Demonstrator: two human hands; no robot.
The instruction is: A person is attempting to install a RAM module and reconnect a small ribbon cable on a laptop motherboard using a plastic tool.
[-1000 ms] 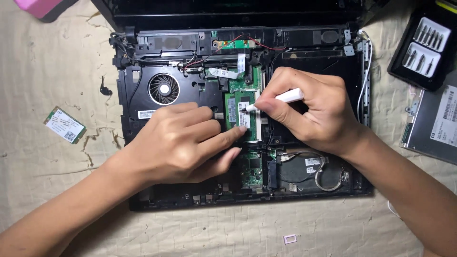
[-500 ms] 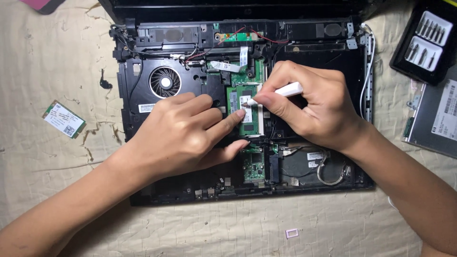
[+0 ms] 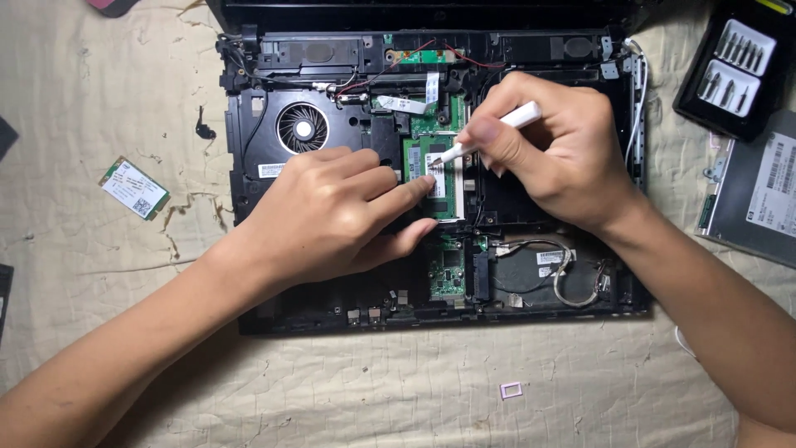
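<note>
Fingers of the left hand [image 3: 332, 216] press flat on the green memory card [image 3: 431, 170] mid-laptop [image 3: 249, 166]; the right hand [image 3: 551, 149], just right, pinches a white tool [image 3: 489, 133], tip touching the card.

Memory module [image 3: 438, 170] (left part) under left hand [image 3: 332, 220]

a wrinkled beige cloth [image 3: 398, 390] covers the surface, with the opened black laptop base [image 3: 249, 207] under both hands. left of the left hand [image 3: 332, 220] lies a small green card [image 3: 133, 187]; right of the right hand [image 3: 551, 153], a black bit case [image 3: 734, 70] and a grey drive [image 3: 759, 199].
</note>
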